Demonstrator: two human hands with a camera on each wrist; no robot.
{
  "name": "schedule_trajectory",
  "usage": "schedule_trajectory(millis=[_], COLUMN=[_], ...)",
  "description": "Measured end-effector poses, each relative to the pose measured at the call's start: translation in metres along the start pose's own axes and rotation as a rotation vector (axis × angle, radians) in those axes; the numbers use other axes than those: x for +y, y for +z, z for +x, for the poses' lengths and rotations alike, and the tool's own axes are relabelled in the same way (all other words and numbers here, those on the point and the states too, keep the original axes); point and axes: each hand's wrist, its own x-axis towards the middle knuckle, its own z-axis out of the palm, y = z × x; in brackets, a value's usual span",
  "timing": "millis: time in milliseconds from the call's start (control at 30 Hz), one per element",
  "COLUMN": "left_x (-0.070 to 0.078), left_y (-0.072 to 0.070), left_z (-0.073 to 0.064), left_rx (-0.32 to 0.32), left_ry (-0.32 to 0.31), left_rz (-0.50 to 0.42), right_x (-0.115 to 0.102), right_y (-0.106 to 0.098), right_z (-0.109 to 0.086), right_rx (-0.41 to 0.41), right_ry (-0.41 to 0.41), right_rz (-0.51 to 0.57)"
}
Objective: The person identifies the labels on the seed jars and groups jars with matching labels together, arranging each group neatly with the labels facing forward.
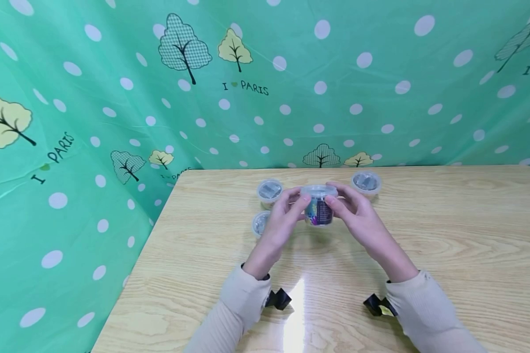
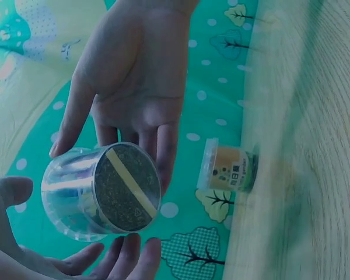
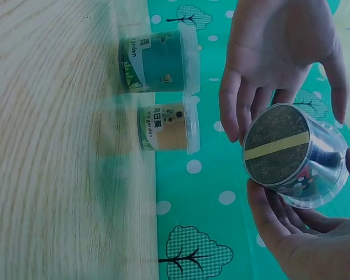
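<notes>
A small clear plastic cup with a lid (image 1: 319, 212) is held up above the table between both hands. My left hand (image 1: 284, 218) holds its left side, thumb toward me and fingers behind. On the opposite side, my right hand (image 1: 361, 215) grips it the same way. Its label shows a dark panel and coloured pictures. From below, the cup's base (image 2: 127, 189) looks filled with dark, soil-like stuff and carries a pale yellow strip. The right wrist view also shows that strip (image 3: 278, 145), tilted toward the camera.
Two lidded cups, one with a teal label (image 3: 157, 61) and one with an orange label (image 3: 168, 126), stand left of my hands. Another orange-labelled cup (image 2: 226, 166) stands at the back right. A green dotted cloth (image 1: 287, 98) hangs behind the wooden table (image 1: 459, 235).
</notes>
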Motion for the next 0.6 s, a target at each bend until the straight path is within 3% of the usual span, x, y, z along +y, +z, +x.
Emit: schedule_trajectory(millis=[600], left_x=[0.0031], left_y=[-0.0065], left_z=[0.0001], left_rx=[-0.033], left_ry=[-0.016], left_rz=[0.032], right_x=[0.0004], right_y=[-0.0017], right_z=[-0.0003], right_rx=[-0.067], right_ry=[-0.049], right_rz=[0.025])
